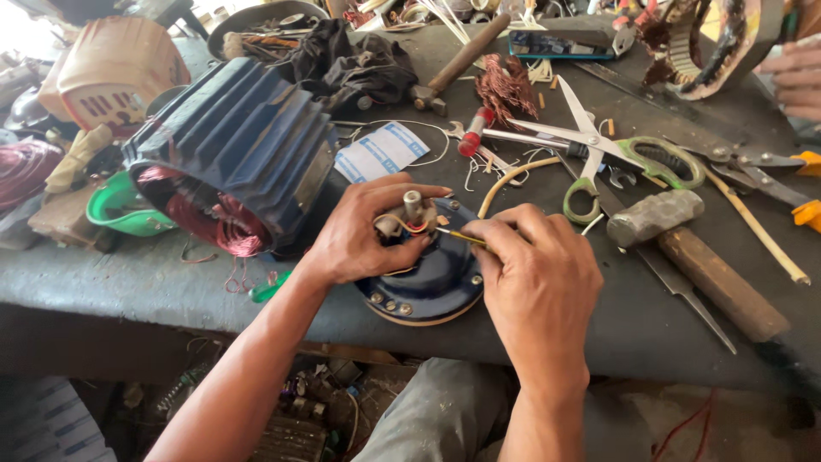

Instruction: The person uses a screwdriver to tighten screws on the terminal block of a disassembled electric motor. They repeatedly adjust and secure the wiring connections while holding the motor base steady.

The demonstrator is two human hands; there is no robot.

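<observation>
Bright daylight comes in from the top left corner, where it glares white. The table [103, 282] is evenly lit with soft shadows. Edges bend outward, and far corners look blurry

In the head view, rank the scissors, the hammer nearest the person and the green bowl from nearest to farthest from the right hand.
From the right hand:
1. Hammer, just to its right.
2. Scissors, up and to the right.
3. Green bowl, far left, beyond the blue motor housing.

Both hands meet mid-view, left hand [363, 231] fingers curled, right hand [534, 274] apparently pinching.
</observation>
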